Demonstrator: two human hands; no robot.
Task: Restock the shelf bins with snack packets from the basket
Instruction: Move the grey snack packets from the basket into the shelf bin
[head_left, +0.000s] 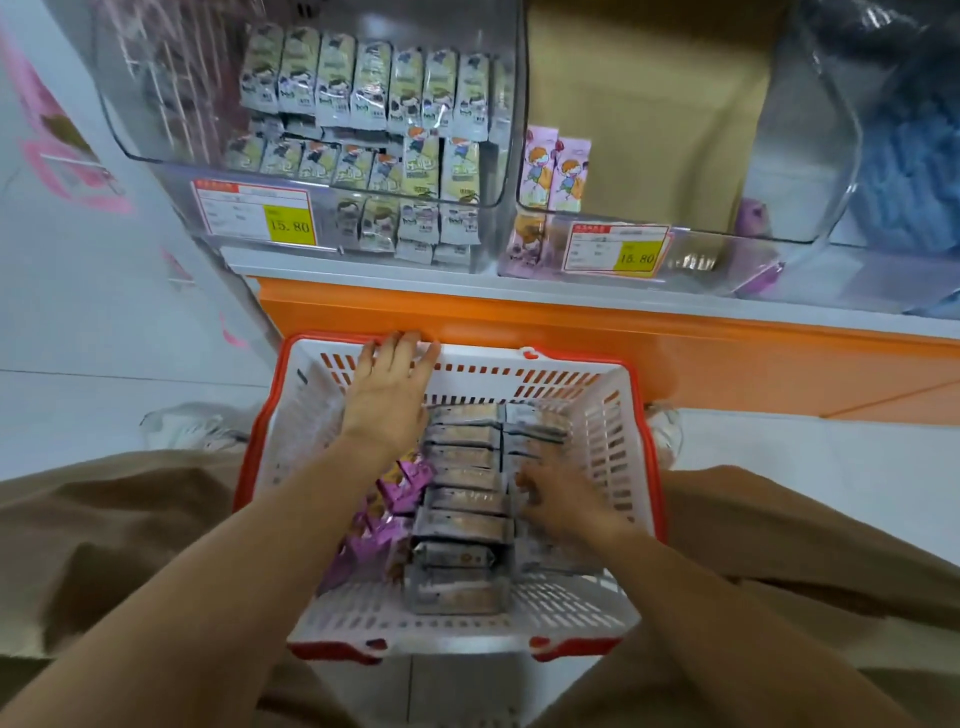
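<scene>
The left hand (392, 382) lies on the far rim of the basket (571, 364), fingers straight and a bit spread. The packets (462, 499) stand in rows inside; they look light, soft and slippery, so pinch 1 by its top edge. The right hand (558, 501) touches them, fingers too blurry to tell.

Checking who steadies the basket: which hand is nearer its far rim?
Left. The left hand rests on the far rim; the right hand is down inside, on the silver packets.
</scene>
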